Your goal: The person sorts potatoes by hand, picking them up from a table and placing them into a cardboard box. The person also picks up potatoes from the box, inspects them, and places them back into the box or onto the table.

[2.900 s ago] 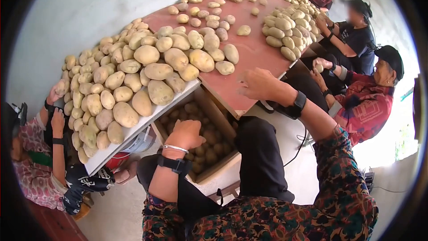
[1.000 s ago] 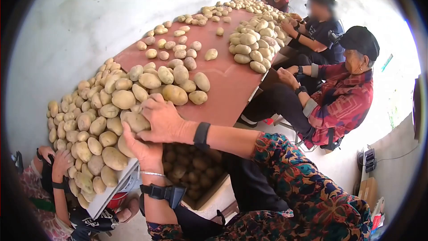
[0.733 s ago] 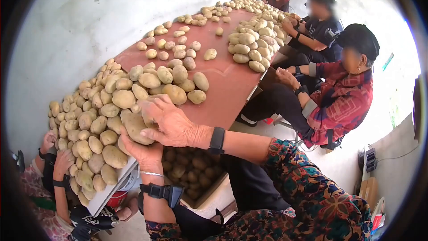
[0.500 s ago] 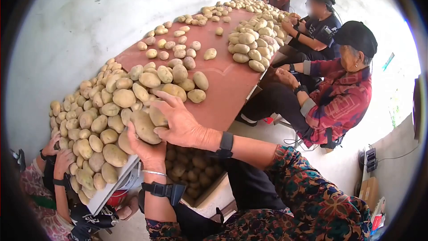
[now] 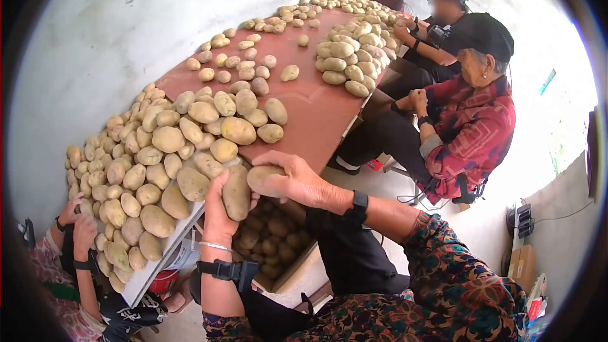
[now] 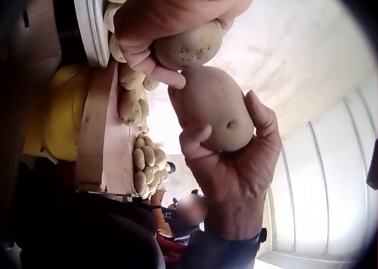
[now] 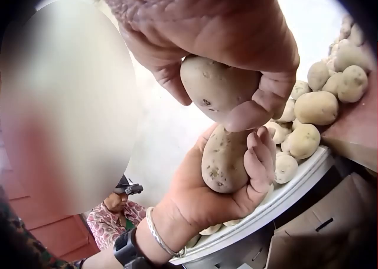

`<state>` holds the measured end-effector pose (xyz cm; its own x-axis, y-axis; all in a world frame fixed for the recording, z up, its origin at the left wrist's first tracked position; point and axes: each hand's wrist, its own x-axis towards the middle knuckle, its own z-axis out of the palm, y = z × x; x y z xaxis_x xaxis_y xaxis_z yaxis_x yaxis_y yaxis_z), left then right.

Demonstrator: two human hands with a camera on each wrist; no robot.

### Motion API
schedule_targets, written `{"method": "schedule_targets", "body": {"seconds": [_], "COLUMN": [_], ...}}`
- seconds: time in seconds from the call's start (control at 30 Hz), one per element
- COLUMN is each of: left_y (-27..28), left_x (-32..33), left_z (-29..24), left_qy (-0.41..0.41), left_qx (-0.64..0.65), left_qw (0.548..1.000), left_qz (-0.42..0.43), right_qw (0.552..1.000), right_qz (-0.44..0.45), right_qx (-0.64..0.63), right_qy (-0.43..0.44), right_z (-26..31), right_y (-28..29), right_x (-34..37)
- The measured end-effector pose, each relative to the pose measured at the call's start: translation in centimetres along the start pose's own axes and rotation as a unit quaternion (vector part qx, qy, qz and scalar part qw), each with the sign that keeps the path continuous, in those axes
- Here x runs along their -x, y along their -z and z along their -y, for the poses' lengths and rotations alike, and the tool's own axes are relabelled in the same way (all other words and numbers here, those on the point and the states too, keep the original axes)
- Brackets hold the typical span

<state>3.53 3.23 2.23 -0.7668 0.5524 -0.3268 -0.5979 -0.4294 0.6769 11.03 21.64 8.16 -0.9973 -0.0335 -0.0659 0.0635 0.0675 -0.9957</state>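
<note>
My left hand [image 5: 218,215], with a bracelet at its wrist, grips an oblong potato [image 5: 237,193] by the white table's corner, over the box. Just to the right, my right hand [image 5: 297,180] holds a second potato [image 5: 265,179] between thumb and fingers. The two potatoes are close together. In the left wrist view, the right hand's potato [image 6: 215,112] shows a small dark pit. Small dark spots mark the left hand's potato [image 7: 224,162] in the right wrist view. Beside my left hand lies a large heap of potatoes [image 5: 149,177].
Below my hands stands an open box [image 5: 297,272] with many potatoes inside. The red tabletop [image 5: 304,120] bears loose potatoes and another pile [image 5: 354,57] at its right edge. A person in a red patterned shirt [image 5: 475,120] sits to the right; another person's hands [image 5: 82,234] are at the left.
Earlier my left hand was over the box and my right over the tabletop. Both then came to the heap, took potatoes, and have since drawn rightward, away from the heap.
</note>
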Motion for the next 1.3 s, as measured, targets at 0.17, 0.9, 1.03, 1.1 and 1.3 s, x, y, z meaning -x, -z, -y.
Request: {"method": "schedule_targets", "body": {"seconds": [0.17,0.9,1.03,1.1,1.3], "left_y": [0.0,0.1,-1.1,0.9,1.8], "left_x": [-0.2,0.4,-0.1,-1.6,-1.1], "left_z": [1.5,2.0,4.8,5.6,4.0], "left_qy": [0.03,0.052,0.019,0.0,-0.034], "left_qx": [-0.139,-0.292,-0.105,-0.111,-0.057], "left_qw": [0.989,0.955,0.994,0.994,0.994], "left_qz": [0.027,0.013,0.037,-0.007,-0.089], "right_qw": [0.988,1.0,0.979,0.974,0.917], "right_qz": [-0.036,-0.004,0.019,0.059,0.024], "right_qx": [0.141,-0.014,0.109,0.143,0.349], "right_qy": [0.05,0.016,0.171,0.165,0.191], "right_z": [-2.8,-5.5,-6.2,-5.9,-4.8], "right_y": [0.3,1.5,0.6,0.2,0.3], "right_x": [1.7,1.8,2.3,2.6,1.6]}}
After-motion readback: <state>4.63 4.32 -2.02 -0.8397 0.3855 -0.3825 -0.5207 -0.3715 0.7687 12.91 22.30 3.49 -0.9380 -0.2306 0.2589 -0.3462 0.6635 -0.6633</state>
